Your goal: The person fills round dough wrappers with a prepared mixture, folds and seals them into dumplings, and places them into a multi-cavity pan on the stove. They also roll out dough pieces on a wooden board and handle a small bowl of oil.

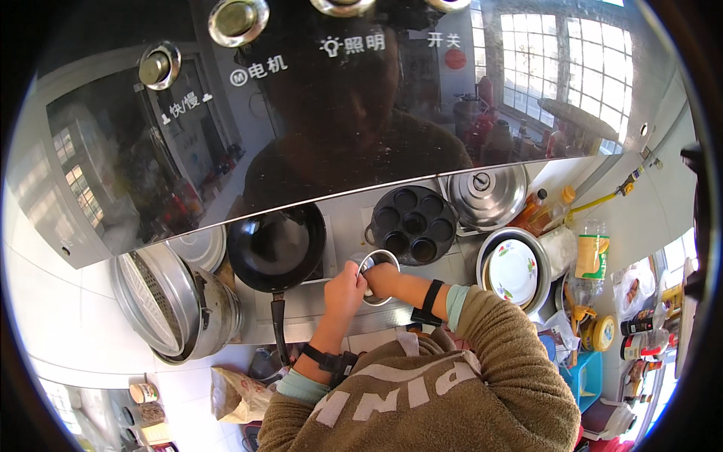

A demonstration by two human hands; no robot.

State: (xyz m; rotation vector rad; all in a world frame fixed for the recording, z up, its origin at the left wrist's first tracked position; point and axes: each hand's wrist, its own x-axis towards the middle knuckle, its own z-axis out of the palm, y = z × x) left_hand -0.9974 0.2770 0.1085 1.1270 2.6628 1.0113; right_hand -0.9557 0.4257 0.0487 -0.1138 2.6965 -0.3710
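My left hand (345, 287) grips the left side of a stainless steel cup (386, 257) above the front edge of the stove. Into the cup's mouth reaches my right hand (382, 279), its fingers largely hidden inside. A bit of something whitish (368, 292) shows by those fingers; what it is I cannot tell. Just beyond the cup sits a black seven-hole pan (415, 224) with round hollows, all of which look bare. To the left, a black frying pan (277, 246) rests on the stove, its handle (278, 327) pointing towards me.
A dark range hood panel (361, 124) overhangs the stove. Stacked steamer pots (197, 311) stand left. At right are a lidded steel pot (487, 195), a flowered bowl (513, 271) inside a metal basin (483, 248), and several bottles (590, 254). A paper bag (240, 395) lies lower left.
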